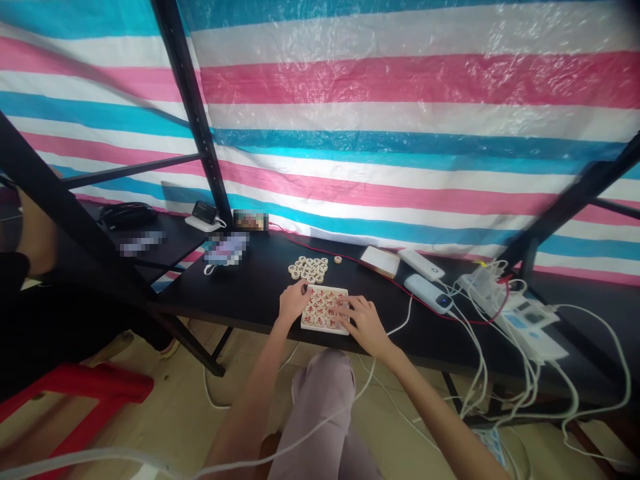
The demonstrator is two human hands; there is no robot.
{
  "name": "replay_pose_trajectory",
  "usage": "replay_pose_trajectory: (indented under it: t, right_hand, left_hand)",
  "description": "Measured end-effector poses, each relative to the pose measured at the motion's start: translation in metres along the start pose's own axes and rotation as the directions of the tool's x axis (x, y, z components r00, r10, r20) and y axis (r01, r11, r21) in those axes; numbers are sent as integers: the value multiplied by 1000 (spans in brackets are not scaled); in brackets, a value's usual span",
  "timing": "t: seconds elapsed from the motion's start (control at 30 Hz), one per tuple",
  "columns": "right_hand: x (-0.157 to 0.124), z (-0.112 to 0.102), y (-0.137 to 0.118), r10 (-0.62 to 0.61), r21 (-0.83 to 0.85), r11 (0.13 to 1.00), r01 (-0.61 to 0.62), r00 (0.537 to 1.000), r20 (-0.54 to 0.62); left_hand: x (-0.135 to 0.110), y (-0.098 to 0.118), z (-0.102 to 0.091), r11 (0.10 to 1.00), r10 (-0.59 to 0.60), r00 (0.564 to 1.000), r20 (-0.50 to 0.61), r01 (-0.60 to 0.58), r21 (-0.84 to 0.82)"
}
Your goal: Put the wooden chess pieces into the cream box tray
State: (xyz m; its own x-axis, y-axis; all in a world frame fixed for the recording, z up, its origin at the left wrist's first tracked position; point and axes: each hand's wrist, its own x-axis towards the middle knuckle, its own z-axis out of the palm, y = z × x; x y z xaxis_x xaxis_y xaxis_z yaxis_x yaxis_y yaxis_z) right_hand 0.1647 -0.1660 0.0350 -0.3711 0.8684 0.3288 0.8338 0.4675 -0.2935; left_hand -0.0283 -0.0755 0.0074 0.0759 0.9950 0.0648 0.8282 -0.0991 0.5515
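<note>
A small white tray (305, 324) filled with round wooden chess pieces marked in red sits near the front edge of a black table (260, 287). My left hand (291, 299) rests at the tray's left side, fingers curled with the fingertips touching its top left corner. My right hand (364, 320) lies on the tray's right side, fingers stretched over the pieces. Behind the tray is a loose cluster of several more round pieces (309, 269), with one single piece (338, 259) apart to the right.
White power banks (421, 265) and a flat white box (381, 261) lie right of the pieces, with a power strip (487, 285) and tangled white cables. Phones and a dark device (204, 211) sit back left. Black shelf posts, a striped tarp and a red stool (85, 393) surround the table.
</note>
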Motion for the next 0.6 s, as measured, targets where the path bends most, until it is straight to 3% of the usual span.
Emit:
replay_pose_trajectory:
  t: [0.27,0.6]
  right_hand:
    - [-10,14,4,-14,-18,1000,14,1000,5]
    - [11,24,-7,180,-116,973,-201,969,-168]
  left_hand:
    - [2,-3,1,1000,11,1000,14,-11,-10]
    - [3,-7,3,999,29,999,-13,-30,-46]
